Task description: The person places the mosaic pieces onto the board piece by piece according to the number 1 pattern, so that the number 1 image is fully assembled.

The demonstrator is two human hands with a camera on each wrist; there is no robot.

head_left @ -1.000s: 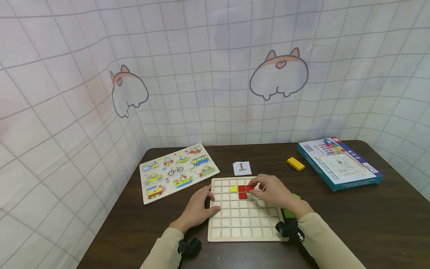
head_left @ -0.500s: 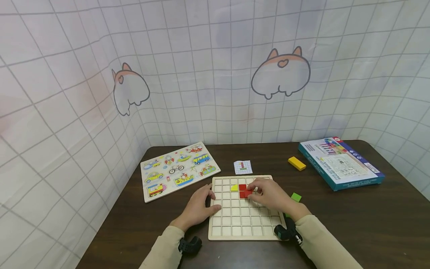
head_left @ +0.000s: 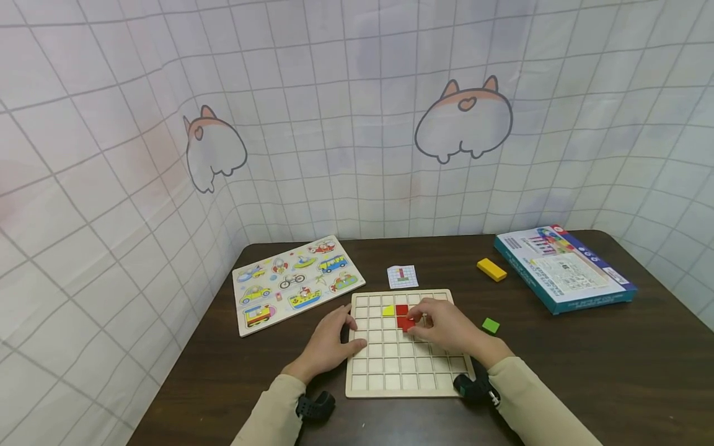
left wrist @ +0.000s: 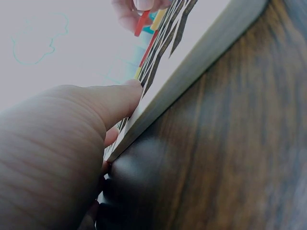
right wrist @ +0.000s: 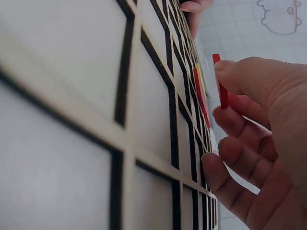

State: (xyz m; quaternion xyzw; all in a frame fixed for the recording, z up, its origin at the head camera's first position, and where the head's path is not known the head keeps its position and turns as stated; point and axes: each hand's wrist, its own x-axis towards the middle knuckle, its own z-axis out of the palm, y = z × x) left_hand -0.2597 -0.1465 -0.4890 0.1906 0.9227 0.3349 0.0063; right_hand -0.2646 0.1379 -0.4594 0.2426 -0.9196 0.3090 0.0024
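Note:
In the head view, my left hand [head_left: 326, 342] rests on the left edge of a wooden grid board [head_left: 382, 385]. Its thumb touches the top in the left wrist view [left wrist: 115, 103]. My right hand [head_left: 446, 325] pinches a small red square tile [right wrist: 223, 88] between thumb and index finger. The tile stands on edge, just off the board's surface in the right wrist view; the other fingers curl loosely beneath it. Red tiles [head_left: 401, 309] lie in the grid behind it, beside a yellow tile [head_left: 388, 311] with a slanted side.
A small printed grid card [head_left: 402, 277] lies behind the board. To the left is a vehicle picture puzzle [head_left: 295, 285]. On the right are a green tile [head_left: 491, 326], a yellow block [head_left: 492, 270] and a teal-sided box [head_left: 566, 269]. A gridded curtain [head_left: 357, 124] surrounds the table.
My right hand has shifted left and toward me, carrying the red tile from the right of the other red tiles to in front of them. My left hand has stayed in place.

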